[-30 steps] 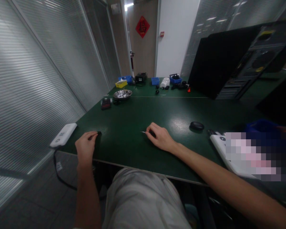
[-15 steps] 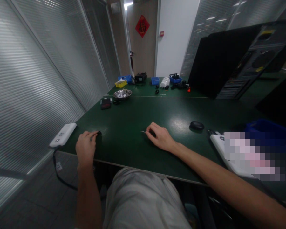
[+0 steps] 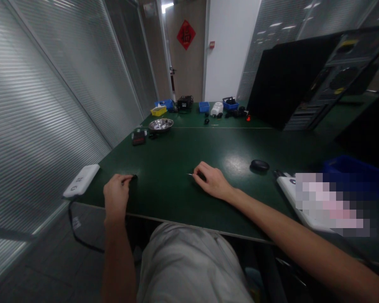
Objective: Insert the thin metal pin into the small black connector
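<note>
L hand [image 3: 116, 191] pinches small black part [image 3: 134, 177], R hand [image 3: 211, 182] grasps thin metal-tipped tool [image 3: 190, 174], well apart at worktop [image 3: 164, 193]. Best w/ light pinch, 1 wrist braced.

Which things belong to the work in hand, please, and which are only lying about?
Likely in use:
small dark piece, in the left hand
thin metallic piece, in the right hand

Apparently just lying about:
metal dish
yellow tray
black mouse
white device at left
</note>
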Available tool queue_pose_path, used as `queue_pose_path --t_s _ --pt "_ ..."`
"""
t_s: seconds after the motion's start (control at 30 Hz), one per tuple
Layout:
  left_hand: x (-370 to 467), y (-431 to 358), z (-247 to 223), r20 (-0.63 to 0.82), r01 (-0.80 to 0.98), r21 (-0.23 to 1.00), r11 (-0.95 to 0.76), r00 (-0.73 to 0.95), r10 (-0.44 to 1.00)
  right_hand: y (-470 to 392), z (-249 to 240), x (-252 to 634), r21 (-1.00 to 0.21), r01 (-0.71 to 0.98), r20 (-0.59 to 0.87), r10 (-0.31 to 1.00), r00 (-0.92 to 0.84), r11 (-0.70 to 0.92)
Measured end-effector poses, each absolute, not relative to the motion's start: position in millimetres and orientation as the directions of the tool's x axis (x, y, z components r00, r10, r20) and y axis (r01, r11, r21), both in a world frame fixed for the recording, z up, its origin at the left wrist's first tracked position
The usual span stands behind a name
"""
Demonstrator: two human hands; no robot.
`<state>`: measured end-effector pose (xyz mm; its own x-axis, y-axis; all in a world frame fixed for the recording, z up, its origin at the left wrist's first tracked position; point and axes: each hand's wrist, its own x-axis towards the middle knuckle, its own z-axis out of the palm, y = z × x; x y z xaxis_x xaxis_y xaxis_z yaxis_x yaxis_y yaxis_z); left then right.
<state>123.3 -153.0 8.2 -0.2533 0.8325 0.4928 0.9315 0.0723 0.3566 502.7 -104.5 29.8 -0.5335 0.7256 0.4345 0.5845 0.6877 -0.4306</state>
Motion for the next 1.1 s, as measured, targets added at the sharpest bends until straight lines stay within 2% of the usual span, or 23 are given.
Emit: queue_pose_path --t_s 0.1,0.23,0.33,0.57,0.7,1.1 --pt "166.9 -148.6 15.8 0.432 0.931 0.359 -0.061 -0.108 0.895 -105.8 31.4 502.2 -0.408 0.606 0.416 0.730 -0.542 0.682" --pt "248.8 -150.5 21.3 0.393 0.830 0.434 -0.351 0.176 0.903 -106.9 36.1 505.4 -0.382 0.610 0.393 0.719 -0.573 0.695" --pt "286.5 -155.1 21.2 0.422 0.759 0.476 -0.445 0.247 0.873 -105.6 40.8 511.4 -0.378 0.623 0.392 0.728 -0.563 0.685" --pt "291.2 -155.6 21.8 0.338 0.631 0.656 -0.415 0.246 0.908 -117.9 36.9 522.7 -0.406 0.658 0.292 0.772 -0.564 0.634" --pt "294.7 -155.9 22.9 0.297 0.590 0.715 -0.375 0.230 0.927 -130.3 30.2 522.9 -0.398 0.690 0.301 0.796 -0.525 0.605" --pt "294.3 -154.6 20.2 0.326 0.547 0.730 -0.410 0.249 0.912 -136.5 30.0 524.0 -0.345 0.715 0.296 0.793 -0.532 0.608"
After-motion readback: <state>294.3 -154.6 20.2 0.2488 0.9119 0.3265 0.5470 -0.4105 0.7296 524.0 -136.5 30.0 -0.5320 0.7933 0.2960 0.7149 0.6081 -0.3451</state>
